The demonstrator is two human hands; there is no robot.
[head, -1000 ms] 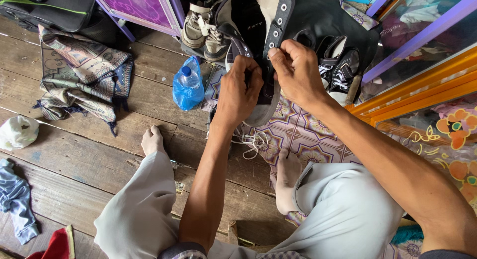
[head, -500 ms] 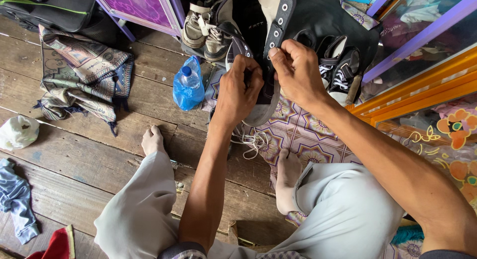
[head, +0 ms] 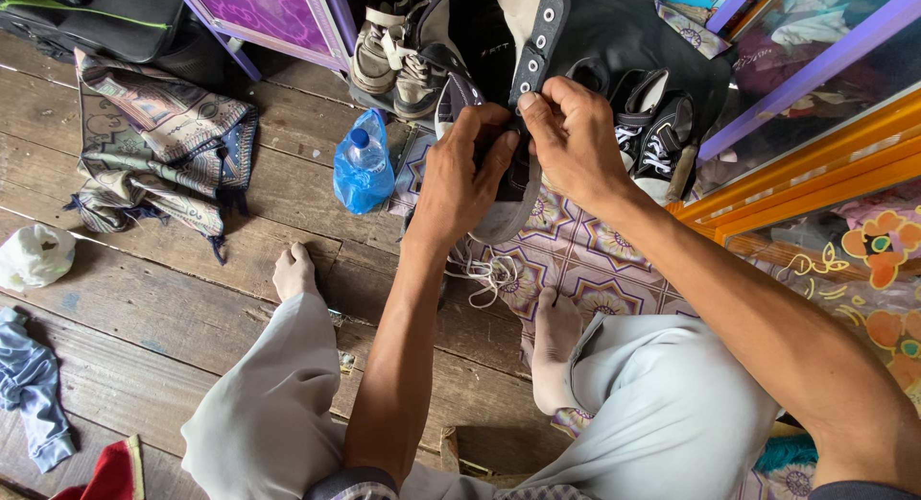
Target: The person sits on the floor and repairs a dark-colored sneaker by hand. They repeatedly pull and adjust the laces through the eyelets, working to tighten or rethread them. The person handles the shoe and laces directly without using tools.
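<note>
The black high-top shoe [head: 499,164] sits in the upper middle of the frame, its toe resting on the patterned mat [head: 576,270]. It looks light, with soft canvas and a stiffer rubber sole; I judge the eyelet strip the best hold. My left hand [head: 460,178] wraps its side, my right hand [head: 571,135] pinches at the eyelets. White lace [head: 484,270] dangles below. Since half a second ago, hardly anything has shifted.
</note>
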